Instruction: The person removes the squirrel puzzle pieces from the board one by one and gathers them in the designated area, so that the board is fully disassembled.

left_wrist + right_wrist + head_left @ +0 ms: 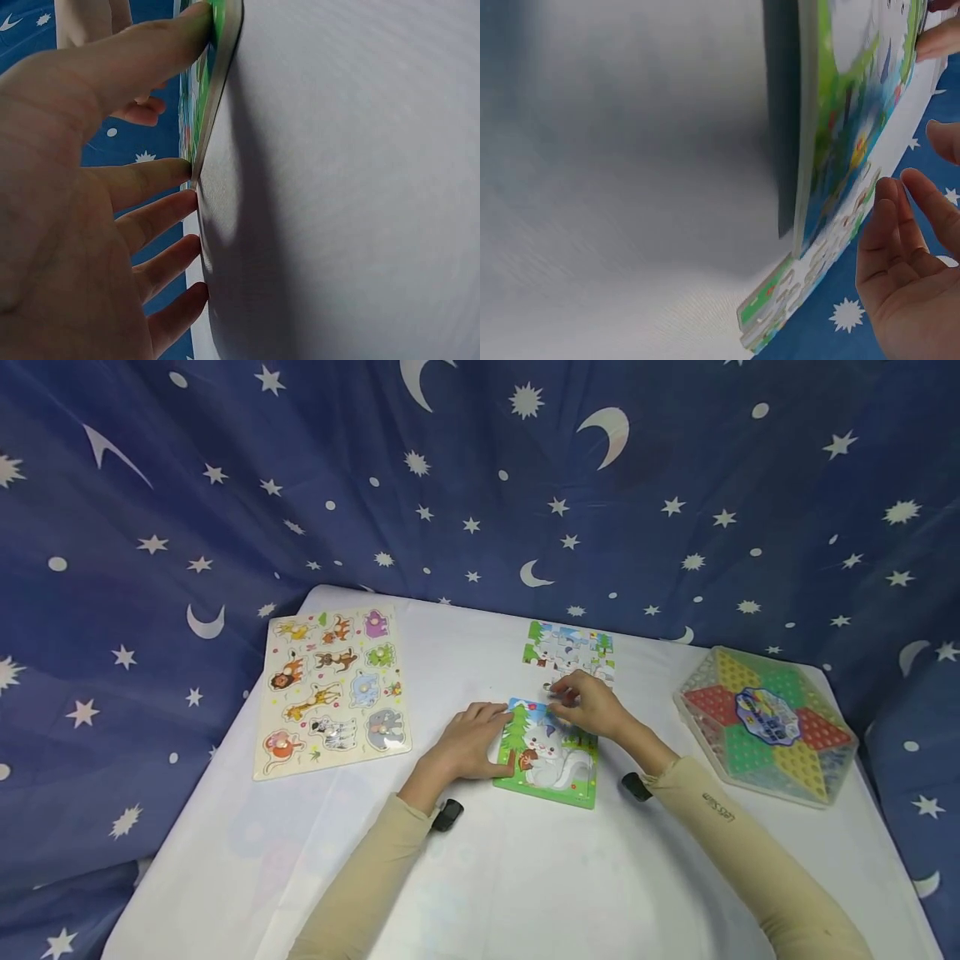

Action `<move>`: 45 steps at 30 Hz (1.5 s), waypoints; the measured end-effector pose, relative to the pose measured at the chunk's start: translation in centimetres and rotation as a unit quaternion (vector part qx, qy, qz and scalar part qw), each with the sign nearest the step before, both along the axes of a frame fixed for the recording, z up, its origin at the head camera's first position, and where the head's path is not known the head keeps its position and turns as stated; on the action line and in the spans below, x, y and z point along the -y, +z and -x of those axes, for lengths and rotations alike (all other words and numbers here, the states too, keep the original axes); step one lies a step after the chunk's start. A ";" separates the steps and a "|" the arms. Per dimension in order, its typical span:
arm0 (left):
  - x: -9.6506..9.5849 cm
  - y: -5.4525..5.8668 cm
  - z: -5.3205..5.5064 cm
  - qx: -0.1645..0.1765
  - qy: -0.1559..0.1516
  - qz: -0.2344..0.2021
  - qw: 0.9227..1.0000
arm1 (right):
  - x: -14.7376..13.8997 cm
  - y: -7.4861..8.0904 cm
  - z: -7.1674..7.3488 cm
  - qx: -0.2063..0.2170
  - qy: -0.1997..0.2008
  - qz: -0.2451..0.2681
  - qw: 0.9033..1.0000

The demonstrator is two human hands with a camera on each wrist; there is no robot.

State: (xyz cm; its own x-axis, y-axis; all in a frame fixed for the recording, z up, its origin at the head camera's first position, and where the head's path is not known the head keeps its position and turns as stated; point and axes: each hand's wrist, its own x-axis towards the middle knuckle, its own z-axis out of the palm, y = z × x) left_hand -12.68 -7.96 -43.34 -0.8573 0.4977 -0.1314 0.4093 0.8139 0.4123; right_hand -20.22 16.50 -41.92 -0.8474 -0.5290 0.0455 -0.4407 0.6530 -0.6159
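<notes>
A square picture puzzle of a white squirrel with a nut (551,760) lies on the table. My left hand (474,742) rests at its left side, with the thumb on the picture and the index fingertip at the edge. The left wrist view shows that hand's other fingers (169,266) spread and touching the tabletop. Over the puzzle's far right corner is my right hand (592,706), its fingers loosely bent. Nothing shows between the right fingers (928,210) in the right wrist view. Just beyond it lie several interlocking jigsaw pieces (573,647), partly covered by that hand.
To the left lies a wooden animal peg puzzle (300,752). A hexagonal Chinese checkers box (768,722) sits on the right. Behind the white table (525,893) hangs a blue cloth (480,468) with stars and moons.
</notes>
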 end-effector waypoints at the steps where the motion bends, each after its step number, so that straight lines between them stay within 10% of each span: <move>1: 0.0 0.0 0.0 0.000 0.000 -0.002 1.000 | 0.0 -0.1 -0.2 -0.002 0.000 0.000 1.000; 45: 0.0 0.0 0.0 -0.016 -0.007 -0.007 1.000 | 2.4 -1.8 -7.4 -0.003 0.079 0.000 0.997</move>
State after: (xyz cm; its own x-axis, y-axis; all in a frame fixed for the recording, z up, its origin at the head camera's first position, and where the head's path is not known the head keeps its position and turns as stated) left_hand -12.65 -8.00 -43.32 -0.8541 0.5110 -0.0972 0.4331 0.8021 0.4112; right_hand -12.85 14.14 -43.70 -0.7527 -0.6564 0.0504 -0.5422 0.5746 -0.6131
